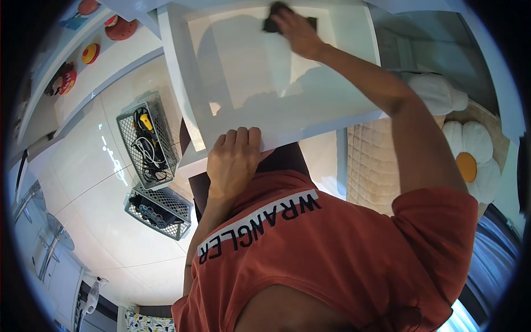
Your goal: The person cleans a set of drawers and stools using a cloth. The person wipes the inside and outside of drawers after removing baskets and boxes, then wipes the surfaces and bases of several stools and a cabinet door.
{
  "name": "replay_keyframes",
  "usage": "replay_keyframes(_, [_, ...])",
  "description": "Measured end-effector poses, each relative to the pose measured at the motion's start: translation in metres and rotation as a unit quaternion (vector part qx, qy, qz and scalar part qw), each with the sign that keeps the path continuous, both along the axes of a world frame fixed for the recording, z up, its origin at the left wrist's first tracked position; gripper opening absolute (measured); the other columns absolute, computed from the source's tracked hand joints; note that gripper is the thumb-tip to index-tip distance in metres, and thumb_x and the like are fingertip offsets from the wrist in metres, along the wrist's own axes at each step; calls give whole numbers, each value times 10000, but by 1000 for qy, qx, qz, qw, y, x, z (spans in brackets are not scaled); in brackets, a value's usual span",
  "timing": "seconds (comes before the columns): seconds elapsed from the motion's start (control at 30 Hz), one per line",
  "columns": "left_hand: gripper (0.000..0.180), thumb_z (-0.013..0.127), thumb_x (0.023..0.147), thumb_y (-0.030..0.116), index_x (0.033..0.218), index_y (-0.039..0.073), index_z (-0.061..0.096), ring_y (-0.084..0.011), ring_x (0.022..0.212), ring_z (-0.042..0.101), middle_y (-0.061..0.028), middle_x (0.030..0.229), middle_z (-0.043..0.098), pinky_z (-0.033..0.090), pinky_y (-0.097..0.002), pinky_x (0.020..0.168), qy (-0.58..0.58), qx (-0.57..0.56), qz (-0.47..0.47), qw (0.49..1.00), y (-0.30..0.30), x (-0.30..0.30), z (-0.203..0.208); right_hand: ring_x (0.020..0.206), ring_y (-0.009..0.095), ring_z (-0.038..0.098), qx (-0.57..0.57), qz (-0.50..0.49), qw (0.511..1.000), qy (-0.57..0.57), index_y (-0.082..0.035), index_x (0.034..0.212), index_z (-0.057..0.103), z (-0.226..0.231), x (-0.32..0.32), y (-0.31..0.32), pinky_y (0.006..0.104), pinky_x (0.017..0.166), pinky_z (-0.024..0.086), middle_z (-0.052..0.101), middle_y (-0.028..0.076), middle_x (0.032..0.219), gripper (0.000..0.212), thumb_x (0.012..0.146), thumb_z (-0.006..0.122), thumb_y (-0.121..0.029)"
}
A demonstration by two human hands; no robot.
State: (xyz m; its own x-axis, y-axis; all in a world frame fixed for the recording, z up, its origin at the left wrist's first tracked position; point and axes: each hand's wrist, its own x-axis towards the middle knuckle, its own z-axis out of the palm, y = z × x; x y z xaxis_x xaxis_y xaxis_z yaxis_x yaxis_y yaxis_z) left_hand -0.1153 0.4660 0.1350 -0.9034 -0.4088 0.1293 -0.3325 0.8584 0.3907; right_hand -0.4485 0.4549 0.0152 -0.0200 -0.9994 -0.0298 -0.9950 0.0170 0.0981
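Note:
In front of me a white drawer [243, 72] is pulled out, its floor bare apart from shadows. My right hand [301, 37] reaches into its far right part and presses a dark cloth [278, 17] against the drawer near the back. The fingers lie over the cloth, which is bunched beneath them. My left hand [235, 157] grips the drawer's front panel [298, 136] near its left end, fingers curled over the top edge.
Two grey mesh baskets stand on the tiled floor at left: one basket [130, 133] holds cables, the other [188, 207] dark items. A quilted beige bed cover [368, 160] and a flower-shaped cushion [470, 160] lie at right. Shelves with small figures [90, 53] line the upper left.

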Motion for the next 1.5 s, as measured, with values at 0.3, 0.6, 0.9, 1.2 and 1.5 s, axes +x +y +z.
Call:
replay_keyframes(0.3, [626, 697, 664, 388, 1102, 9, 459, -277, 973, 531, -132, 1016, 526, 464, -354, 809, 68, 16, 57, 996, 3, -2, -2, 932, 422, 579, 463, -113, 878, -52, 143, 1151, 397, 44, 51, 78, 467, 801, 457, 548, 319, 1039, 415, 866, 423, -157])
replay_keyframes(0.6, [936, 759, 641, 426, 1308, -1, 260, -447, 1199, 371, -245, 1319, 325, 365, -523, 993, 265, -90, 65, 958, -4, -7, -11, 885, 279, 598, 426, 62, 837, -338, -6, 1022, 573, 92, 189, -1, 371, 785, 473, 633, 162, 933, 316, 908, 429, -264])
replay_keyframes(0.9, [1189, 793, 534, 478, 1389, -9, 125, -493, 1298, 167, -258, 1401, 209, 201, -568, 1048, 341, 9, 78, 937, -2, 1, 10, 909, 190, 559, 238, 10, 719, -652, -95, 1107, 590, 138, 179, 43, 315, 816, 433, 606, 68, 1067, 410, 912, 469, -434])
replay_keyframes(1.2, [1034, 658, 622, 599, 1374, 14, 256, -418, 1271, 295, -169, 1324, 396, 256, -557, 1014, 101, 25, 47, 993, 6, -7, 15, 878, 222, 533, -63, -98, 932, -344, -53, 1013, 614, 158, 35, 221, 337, 821, 407, 597, 71, 917, 225, 822, 615, -172])
replay_keyframes(1.5, [397, 619, 771, 435, 891, 65, 538, -291, 774, 591, -85, 738, 597, 480, -382, 673, 28, -50, -45, 997, 25, -37, 10, 1082, 235, 493, -22, -425, 834, -352, -12, 1258, 438, 123, -51, 162, 319, 920, 365, 549, 163, 1154, 494, 926, 459, -376])
